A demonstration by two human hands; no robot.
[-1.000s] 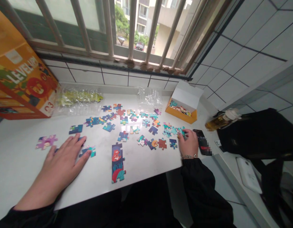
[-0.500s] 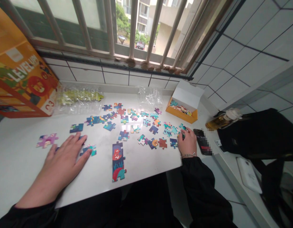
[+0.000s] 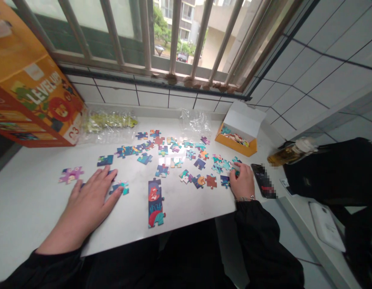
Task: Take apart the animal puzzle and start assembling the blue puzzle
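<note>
My left hand (image 3: pixel 91 198) lies flat on the white table with its fingers spread, partly covering a dark puzzle piece. Beside its thumb is a teal and blue piece (image 3: pixel 123 187); a purple piece (image 3: pixel 70 175) lies beyond its outer fingers. At the right, my right hand (image 3: pixel 244 180) rests on the table, thumb and forefinger curled round a small dark teal puzzle piece (image 3: pixel 237 173), partly hidden. A dark blue piece (image 3: pixel 225 181) lies just left of that thumb. Joined pieces form an upright strip with a red animal (image 3: pixel 156 204) between the hands. Several loose pieces (image 3: pixel 176 161) are scattered behind it.
An open orange box (image 3: pixel 238 141) with more pieces stands at the back right, near a phone (image 3: pixel 262 180). A bottle (image 3: pixel 290 152) and black bag (image 3: pixel 327 168) are farther right. Clear plastic packaging (image 3: pixel 109 124) and a large orange box (image 3: pixel 44 92) stand back left.
The view has shifted slightly, so everything sits a little farther right in the picture. The left hand stays flat in place; the right forefinger has straightened slightly over the piece.
</note>
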